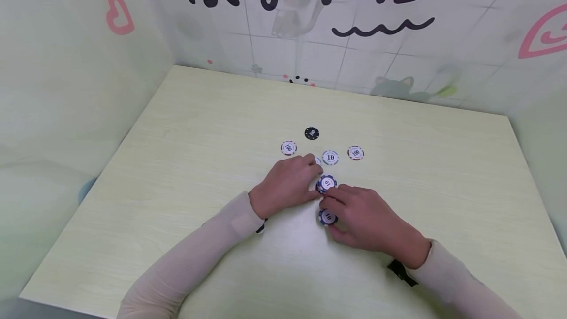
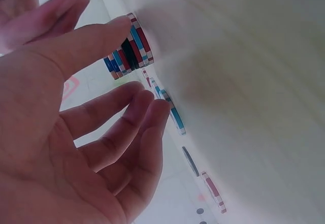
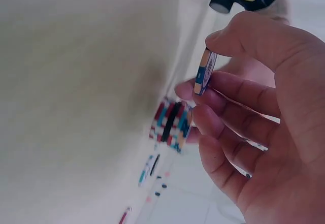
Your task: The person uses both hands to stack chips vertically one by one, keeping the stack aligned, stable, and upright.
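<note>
A stack of poker chips (image 1: 327, 183) with a blue-and-white 10 chip on top stands on the table between the hands; its edge (image 2: 136, 51) shows red, teal, black and blue layers. Beside it my left hand (image 1: 290, 181) rests its thumb against the stack, while the other fingers bend loosely, apart from it. My right hand (image 1: 363, 215) pinches a single blue-and-white poker chip (image 3: 204, 71) between thumb and fingers. That held chip is nearer to me than the stack, partly covered by the fingers in the head view.
Loose chips lie flat beyond the stack: a black one (image 1: 312, 133), a white one (image 1: 289, 147), a teal-edged 10 chip (image 1: 330, 157) and a red-edged one (image 1: 356, 152). Another chip (image 1: 318, 161) is partly behind my left fingers. A printed wall (image 1: 292, 48) borders the table's far edge.
</note>
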A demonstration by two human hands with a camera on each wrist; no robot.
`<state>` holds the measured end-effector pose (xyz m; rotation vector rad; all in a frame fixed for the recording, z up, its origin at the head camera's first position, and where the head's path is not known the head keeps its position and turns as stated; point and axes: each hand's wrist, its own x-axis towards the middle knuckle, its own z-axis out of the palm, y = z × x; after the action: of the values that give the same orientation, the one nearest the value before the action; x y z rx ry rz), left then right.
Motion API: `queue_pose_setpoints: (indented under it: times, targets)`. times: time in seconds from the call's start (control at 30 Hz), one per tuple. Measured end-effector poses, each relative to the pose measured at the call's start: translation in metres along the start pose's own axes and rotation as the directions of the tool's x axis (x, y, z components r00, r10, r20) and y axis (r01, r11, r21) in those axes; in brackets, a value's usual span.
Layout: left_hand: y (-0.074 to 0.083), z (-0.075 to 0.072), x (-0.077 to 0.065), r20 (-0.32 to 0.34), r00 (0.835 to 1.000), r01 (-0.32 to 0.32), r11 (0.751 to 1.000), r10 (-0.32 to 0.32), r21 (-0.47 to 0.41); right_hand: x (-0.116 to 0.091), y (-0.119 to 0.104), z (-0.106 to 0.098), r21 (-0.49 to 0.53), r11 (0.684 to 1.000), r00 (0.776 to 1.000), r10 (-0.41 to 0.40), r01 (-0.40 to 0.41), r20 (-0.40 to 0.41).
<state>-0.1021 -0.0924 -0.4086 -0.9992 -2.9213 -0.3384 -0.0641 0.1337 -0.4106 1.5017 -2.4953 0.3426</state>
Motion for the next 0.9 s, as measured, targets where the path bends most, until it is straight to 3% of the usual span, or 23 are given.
queue_pose_setpoints:
  times: [0.33,0.9]
  targets:
    - [0.0,0.001,0.001,0.009,1.0,0.009,1.0,-0.009,-0.005,-0.005,0.02,-0.011,-0.02,0.999,0.995,0.032,-0.034,-0.093]
    - [0.0,0.003,0.002,0.032,0.999,0.013,1.0,-0.013,-0.003,-0.003,0.04,-0.014,-0.033,0.996,0.995,0.079,-0.081,-0.06]
